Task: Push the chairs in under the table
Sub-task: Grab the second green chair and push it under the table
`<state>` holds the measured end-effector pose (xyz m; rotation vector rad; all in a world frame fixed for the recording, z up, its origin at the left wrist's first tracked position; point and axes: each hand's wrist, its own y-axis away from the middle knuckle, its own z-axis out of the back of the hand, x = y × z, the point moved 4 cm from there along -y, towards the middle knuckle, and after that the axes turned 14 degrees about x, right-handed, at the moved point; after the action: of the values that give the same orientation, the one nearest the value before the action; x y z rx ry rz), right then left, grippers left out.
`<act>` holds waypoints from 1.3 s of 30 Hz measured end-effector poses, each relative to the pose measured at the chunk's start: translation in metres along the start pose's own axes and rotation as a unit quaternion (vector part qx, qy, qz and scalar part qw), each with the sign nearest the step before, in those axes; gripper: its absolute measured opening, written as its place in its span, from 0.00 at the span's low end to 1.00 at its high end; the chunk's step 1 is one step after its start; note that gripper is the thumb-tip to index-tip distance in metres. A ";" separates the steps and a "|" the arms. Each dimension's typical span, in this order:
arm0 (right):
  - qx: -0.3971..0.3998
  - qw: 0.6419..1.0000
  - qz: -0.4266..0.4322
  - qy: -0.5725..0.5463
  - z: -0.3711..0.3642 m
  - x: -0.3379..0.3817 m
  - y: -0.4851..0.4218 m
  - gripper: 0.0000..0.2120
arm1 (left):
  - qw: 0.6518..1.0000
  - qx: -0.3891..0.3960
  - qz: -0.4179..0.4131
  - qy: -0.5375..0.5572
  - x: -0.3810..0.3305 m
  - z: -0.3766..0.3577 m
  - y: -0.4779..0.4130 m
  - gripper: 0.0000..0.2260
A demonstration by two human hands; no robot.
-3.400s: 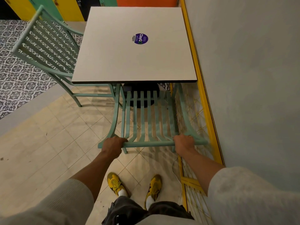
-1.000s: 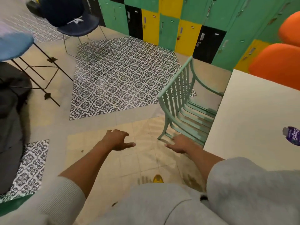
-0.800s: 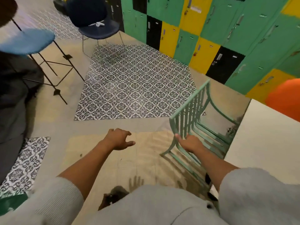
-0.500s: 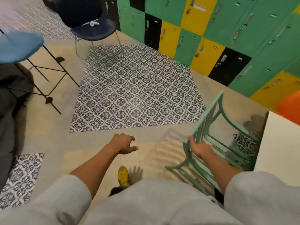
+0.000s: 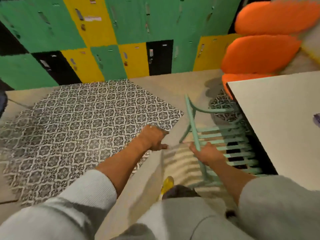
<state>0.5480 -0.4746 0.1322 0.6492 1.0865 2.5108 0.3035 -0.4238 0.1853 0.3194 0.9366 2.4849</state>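
1. At the table's (image 5: 280,118) left edge: a mint-green slatted chair (image 5: 225,141) stands with its seat partly beneath the white tabletop; the backrest top rail remains outside, on the side away from the table.
2. Right hand (image 5: 207,154): fingers wrapped around the top rail near its nearer end, thumb on the side facing the camera. The grip is closed on the rail.
3. Left hand (image 5: 154,140): loosely open, fingers half spread, holding nothing; it hangs over the patterned floor tiles (image 5: 86,127), near the chair's back but apart from it.
4. Governing relation: the rail's long axis runs away from the person, roughly parallel to the table edge. The table lies to the right of the gripping fingers, so the push should probably go rightward, across the rail.
5. Judgement: the right hand is the nearer and already engaged. Pushing from one end may swing the chair; the free left hand could steady the far end.
6. Orange cushions (image 5: 259,54) beyond the table play no part.
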 end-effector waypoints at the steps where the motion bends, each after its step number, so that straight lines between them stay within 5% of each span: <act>1: -0.003 1.000 -0.010 -0.009 0.003 0.002 -0.012 0.65 | 1.000 -0.007 -0.022 -0.017 0.003 0.015 -0.021 0.36; 12: 0.023 0.973 -0.090 -0.210 0.028 -0.010 -0.074 0.60 | 0.964 0.024 -0.168 -0.204 0.002 0.134 -0.193 0.39; 18: 0.065 0.967 -0.140 -0.201 0.004 -0.023 -0.062 0.63 | 0.918 0.032 -0.261 -0.296 -0.025 0.158 -0.253 0.41; 23: 0.082 0.955 -0.214 -0.191 -0.021 -0.010 -0.066 0.40 | 0.867 0.083 -0.307 -0.384 -0.038 0.158 -0.299 0.50; 27: 0.046 0.934 -0.302 -0.185 -0.027 0.019 -0.069 0.19 | 0.831 0.113 -0.333 -0.431 -0.027 0.154 -0.333 0.40; 31: 0.015 0.908 -0.374 -0.186 -0.028 0.041 -0.069 0.23 | 0.807 0.095 -0.364 -0.455 -0.008 0.147 -0.354 0.24; 39: -0.005 0.897 -0.414 -0.157 -0.049 0.053 -0.054 0.20 | 0.761 0.087 -0.424 -0.482 0.007 0.124 -0.335 0.19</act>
<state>0.4834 -0.4439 0.0768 0.4309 0.9523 1.6140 0.4567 -0.1293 0.0530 0.8865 0.6105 1.1179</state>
